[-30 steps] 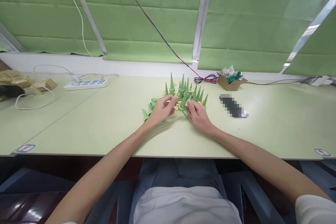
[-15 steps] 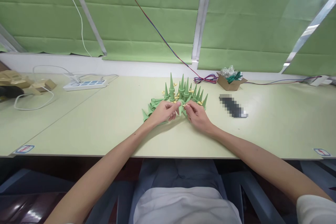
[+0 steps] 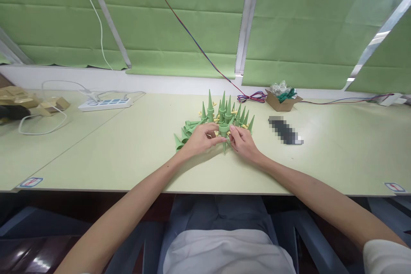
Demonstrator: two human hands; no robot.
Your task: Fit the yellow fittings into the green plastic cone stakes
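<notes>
A green plastic watering spike [image 3: 224, 129] hangs point down between my hands, its round open collar facing up. My left hand [image 3: 204, 137] is closed on it from the left, thumb and fingers on the collar and body. At its right side my right hand [image 3: 242, 139] pinches a small yellow valve, now mostly hidden by the fingertips. Just behind my hands stand several green spikes [image 3: 210, 109] with points up, small yellow valves on some of them. More green spikes [image 3: 184, 135] lie on their sides by my left hand.
A black phone-like object [image 3: 285, 130], blurred out, lies to the right. Behind it stand a small cardboard box [image 3: 280, 102] with plastic wrap and a coil of wire [image 3: 252, 96]. A white power strip [image 3: 105, 103] and cardboard pieces [image 3: 53, 105] are on the left. The table's front edge [image 3: 212, 192] is near me.
The spike has been tipped so that its open collar now shows on top and its point aims down. My left fingers have shifted around it; my right hand has moved slightly right.
</notes>
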